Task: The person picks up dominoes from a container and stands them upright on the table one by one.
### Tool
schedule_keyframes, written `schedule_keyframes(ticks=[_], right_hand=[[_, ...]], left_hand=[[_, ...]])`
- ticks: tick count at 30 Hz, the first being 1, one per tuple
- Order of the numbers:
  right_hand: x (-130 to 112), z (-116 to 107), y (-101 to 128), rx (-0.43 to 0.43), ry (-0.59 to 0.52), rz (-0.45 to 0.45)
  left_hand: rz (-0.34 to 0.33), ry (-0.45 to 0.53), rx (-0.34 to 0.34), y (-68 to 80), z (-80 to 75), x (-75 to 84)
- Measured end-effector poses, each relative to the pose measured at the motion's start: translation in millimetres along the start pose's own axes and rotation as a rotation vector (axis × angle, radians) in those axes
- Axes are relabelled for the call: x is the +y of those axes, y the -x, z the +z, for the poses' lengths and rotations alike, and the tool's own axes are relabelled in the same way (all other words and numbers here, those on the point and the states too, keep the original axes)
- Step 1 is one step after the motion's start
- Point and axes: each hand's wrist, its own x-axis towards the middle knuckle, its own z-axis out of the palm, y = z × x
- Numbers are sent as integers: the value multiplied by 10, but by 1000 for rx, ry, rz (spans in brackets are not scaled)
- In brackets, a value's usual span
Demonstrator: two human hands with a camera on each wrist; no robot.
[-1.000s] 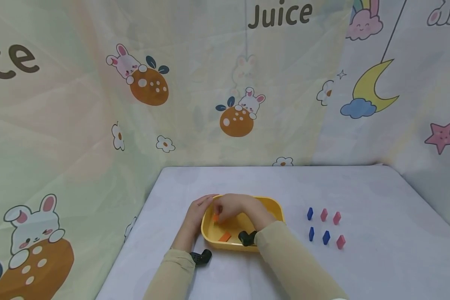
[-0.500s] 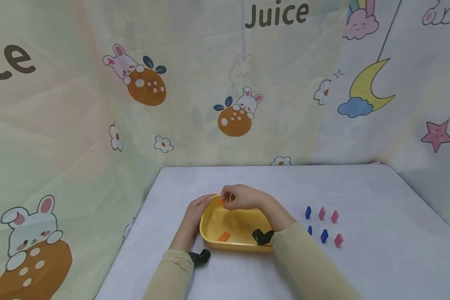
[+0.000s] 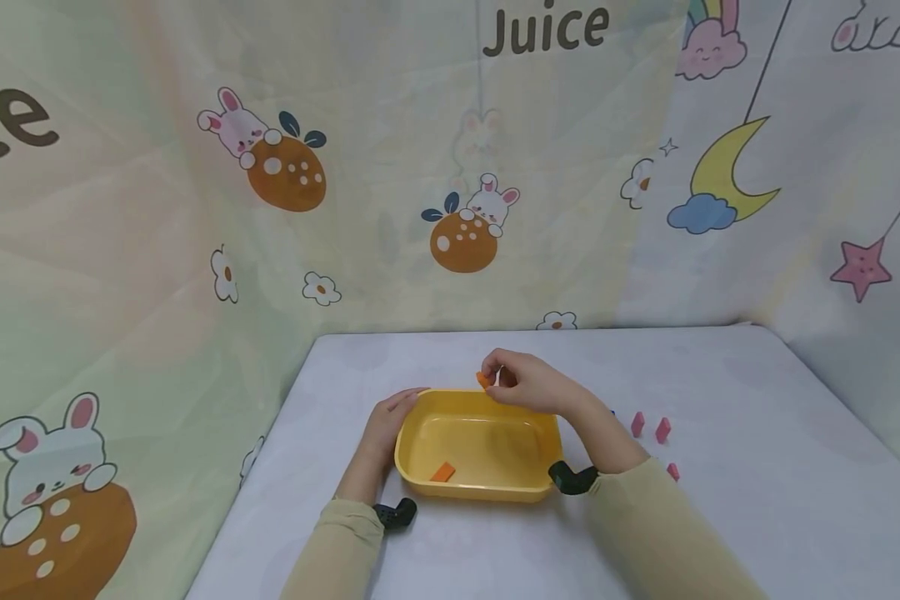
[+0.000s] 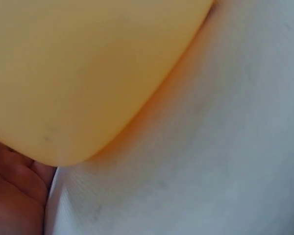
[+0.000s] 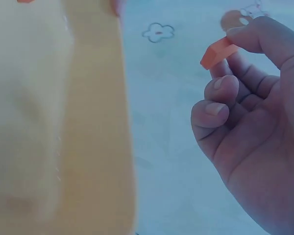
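Observation:
My right hand (image 3: 528, 382) is just beyond the far rim of a yellow tray (image 3: 480, 492), pinching a small orange block (image 5: 218, 53) between thumb and fingertip. The other fingers of that hand are loosely bent in the right wrist view. Along the tray's far left corner lies my left hand (image 3: 386, 423), its fingers extended against the rim. In the left wrist view the tray's side hides much of that hand. A second orange block (image 3: 442, 472) lies inside the tray near its front left.
On the white table (image 3: 757, 400), right of the tray, stand several small pieces, among them a pink block (image 3: 638, 424). The right forearm (image 3: 645, 508) covers some of them. A printed cloth wall (image 3: 375, 208) rises behind the table.
My right hand has lifted the orange block out of the tray, moving up and right past the far rim. The left hand stays at the tray's corner.

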Motion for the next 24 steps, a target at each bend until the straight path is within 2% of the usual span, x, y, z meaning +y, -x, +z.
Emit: schedule_keyframes(ticks=[10,18,24], right_hand=[[141,-474,519,100,-52,-5],[389,-671,886,152,-37,86],[511,-794,1218,207,-33,87]], left_hand=[[-12,-21,22,22,22,39],[8,-9,21,15,24,30],[14,-3,16,20,32,26]])
